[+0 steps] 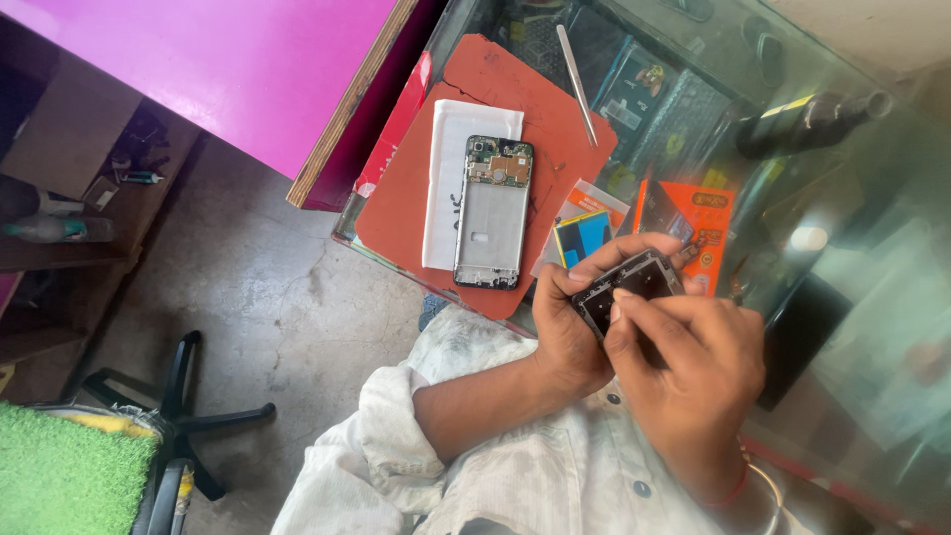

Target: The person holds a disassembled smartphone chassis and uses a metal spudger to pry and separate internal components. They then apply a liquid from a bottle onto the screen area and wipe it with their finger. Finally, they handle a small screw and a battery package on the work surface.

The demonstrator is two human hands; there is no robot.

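Both hands meet just above the person's lap, at the near edge of the glass counter [872,297]. Left hand [570,332] curls around a small, flat black phone part [634,287], a rectangular piece with a dark, slightly glossy face and a thin frame, gripping it by its edges with fingers wrapped over the top end. Right hand [693,367] lies over the lower corner of that part, thumb and forefinger pinched together against its surface; whether something tiny sits between those fingertips cannot be told. A red thread band circles the right wrist, and loose, crinkled white sleeves cover both arms. Further out on the counter lies a rust-red rubbery mat [406,208] with rounded corners. On it rests a white paper sheet [446,168], and on the sheet an opened phone frame [493,213], long and silvery, with a green circuit board showing at its top end. A slim metal rod [577,84] lies slanted across the mat's far edge. Beside the mat, close to the hands, sit an orange packet [708,223] and a small blue and yellow square card [584,238]. Under the glass, dark boxed goods show dimly. A magenta board [198,69] with a raw plywood edge juts over the bare concrete floor [277,297].
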